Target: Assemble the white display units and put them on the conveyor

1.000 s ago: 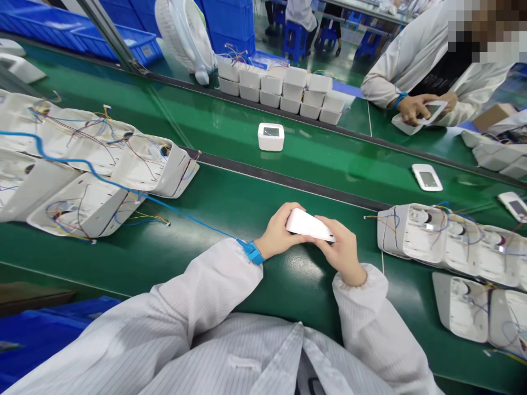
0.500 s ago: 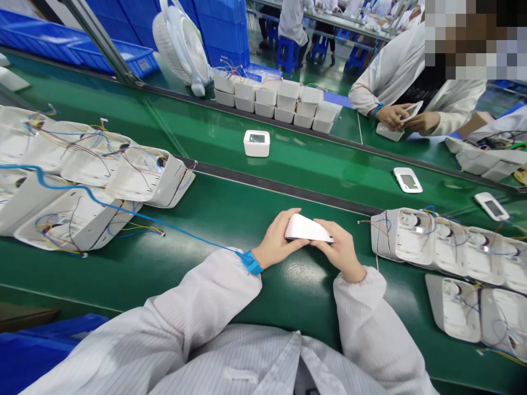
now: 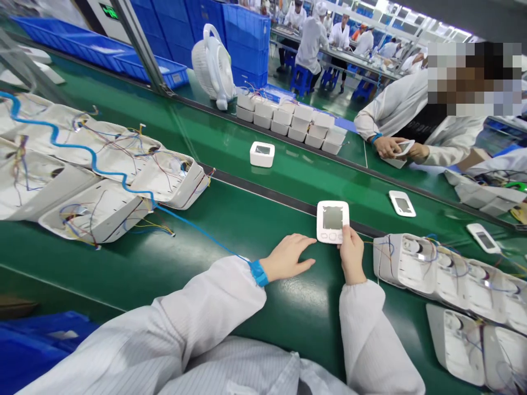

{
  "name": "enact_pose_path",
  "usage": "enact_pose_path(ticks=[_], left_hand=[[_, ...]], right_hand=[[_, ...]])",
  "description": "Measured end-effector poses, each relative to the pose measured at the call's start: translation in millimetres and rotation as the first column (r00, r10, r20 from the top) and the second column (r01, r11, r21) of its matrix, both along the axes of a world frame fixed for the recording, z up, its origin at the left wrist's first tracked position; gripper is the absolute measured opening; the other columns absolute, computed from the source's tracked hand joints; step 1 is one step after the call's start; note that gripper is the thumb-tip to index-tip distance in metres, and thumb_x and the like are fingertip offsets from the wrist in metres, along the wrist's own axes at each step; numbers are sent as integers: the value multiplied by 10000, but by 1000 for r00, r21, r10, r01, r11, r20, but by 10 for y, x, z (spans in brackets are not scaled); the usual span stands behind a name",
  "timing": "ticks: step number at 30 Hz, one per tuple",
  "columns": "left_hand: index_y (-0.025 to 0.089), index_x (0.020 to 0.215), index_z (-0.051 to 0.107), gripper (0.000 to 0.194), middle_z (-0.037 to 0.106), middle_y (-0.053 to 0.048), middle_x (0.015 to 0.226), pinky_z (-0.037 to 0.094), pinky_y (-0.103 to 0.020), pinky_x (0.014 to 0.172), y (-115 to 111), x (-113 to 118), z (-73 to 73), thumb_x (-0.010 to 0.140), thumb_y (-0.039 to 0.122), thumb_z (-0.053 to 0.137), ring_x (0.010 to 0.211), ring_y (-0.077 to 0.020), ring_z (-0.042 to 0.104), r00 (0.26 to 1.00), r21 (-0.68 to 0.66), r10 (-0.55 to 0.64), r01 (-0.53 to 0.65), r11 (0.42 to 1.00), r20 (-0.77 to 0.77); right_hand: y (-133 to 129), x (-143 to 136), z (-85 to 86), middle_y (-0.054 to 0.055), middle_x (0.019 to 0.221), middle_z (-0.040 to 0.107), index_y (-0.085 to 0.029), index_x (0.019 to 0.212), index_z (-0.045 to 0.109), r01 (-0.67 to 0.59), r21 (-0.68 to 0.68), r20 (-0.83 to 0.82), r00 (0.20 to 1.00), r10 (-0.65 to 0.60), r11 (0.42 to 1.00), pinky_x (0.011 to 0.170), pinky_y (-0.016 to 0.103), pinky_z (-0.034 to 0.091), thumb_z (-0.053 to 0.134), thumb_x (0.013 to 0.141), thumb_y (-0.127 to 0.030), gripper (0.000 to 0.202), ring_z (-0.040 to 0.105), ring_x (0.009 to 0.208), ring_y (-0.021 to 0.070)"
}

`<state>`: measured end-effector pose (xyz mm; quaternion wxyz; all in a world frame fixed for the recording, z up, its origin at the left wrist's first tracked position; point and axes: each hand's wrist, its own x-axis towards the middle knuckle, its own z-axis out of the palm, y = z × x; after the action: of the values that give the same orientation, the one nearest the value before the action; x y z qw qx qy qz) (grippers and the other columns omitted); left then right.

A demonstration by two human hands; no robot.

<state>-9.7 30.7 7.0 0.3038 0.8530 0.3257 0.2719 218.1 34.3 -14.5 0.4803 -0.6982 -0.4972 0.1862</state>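
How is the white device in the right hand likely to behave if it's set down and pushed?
The white device is probably stiff, with its smooth, hard-looking shell. It may be fairly light, since the right hand alone holds it near a lower corner. Its squared outline makes rolling unlikely, though that smooth surface might slide.

Wired housings (image 3: 164, 175) are blocking the counter's (image 3: 242, 219) left side. More open housings (image 3: 415, 260) are obstructing its right end. Bare green surface is lying open between.

White device (image 3: 332, 221), screen showing, in right hand (image 3: 352, 253); left hand (image 3: 289, 257), fingers spread, near it. Far: white fan (image 3: 214, 68). Left and right: open white housings (image 3: 93, 211), wired.
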Motion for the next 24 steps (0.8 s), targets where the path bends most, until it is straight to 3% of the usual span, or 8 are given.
enact_pose_path(ticks=[2,4,6,8,10,13,17,24], left_hand=[[183,1246,578,418,663,-118,1201,461,-456,1009,7,0,-8,865,351,617,1160,-279,587,1000,16,-10,10,1000,-6],[180,1190,612,365,682,-108,1147,460,-450,1001,16,2,-20,868,353,613,1142,-274,593,999,30,-30,30,999,-17],[185,1147,634,325,689,-98,1118,457,-443,996,22,6,-25,868,351,614,1133,-270,595,999,42,-44,45,998,-31],[191,1123,646,303,685,-94,1128,454,-437,995,24,9,-21,862,343,621,1131,-266,595,998,47,-49,50,998,-41],[194,1111,654,294,681,-93,1142,455,-434,994,21,9,-10,855,337,627,1126,-264,594,998,44,-48,51,998,-49],[192,1103,664,287,682,-94,1150,455,-441,998,17,6,7,860,338,622,1125,-264,593,997,37,-50,52,998,-55],[194,1049,689,246,691,-92,1135,466,-446,987,32,2,-3,844,322,639,1115,-266,603,999,43,-45,46,998,-30],[194,859,698,177,722,-58,927,513,-371,886,78,-15,-69,913,276,551,922,-196,646,992,52,9,-15,999,124]], right_hand=[[77,-79,-55,208,1202,655,-100,1363,524,5,54,-54,999,-2,999,675,340,569,458,920,-593,667,702,808,213],[100,-170,-78,202,1473,450,-209,1504,342,-38,124,-90,995,50,992,809,356,574,584,866,-523,751,679,1057,227],[70,-255,-56,166,1548,356,-275,1485,376,-215,148,-50,973,224,965,882,372,563,639,840,-429,713,629,1176,229],[18,-318,-3,151,1438,504,-251,1322,578,-417,98,71,909,412,904,891,384,565,613,864,-350,470,652,1123,216],[-24,-355,56,131,1226,654,-217,1104,702,-500,30,180,855,487,866,893,398,563,584,883,-305,265,673,1040,208],[-35,-391,104,100,1060,708,-206,970,726,-482,35,231,856,462,875,879,394,560,575,885,-279,188,669,1000,208],[10,-478,100,85,981,711,-200,891,714,-457,37,280,858,429,889,821,367,560,546,889,-246,174,670,911,198],[31,-631,107,62,943,701,-212,856,689,-458,-21,374,821,432,889,838,347,512,556,888,-223,137,643,887,203]])
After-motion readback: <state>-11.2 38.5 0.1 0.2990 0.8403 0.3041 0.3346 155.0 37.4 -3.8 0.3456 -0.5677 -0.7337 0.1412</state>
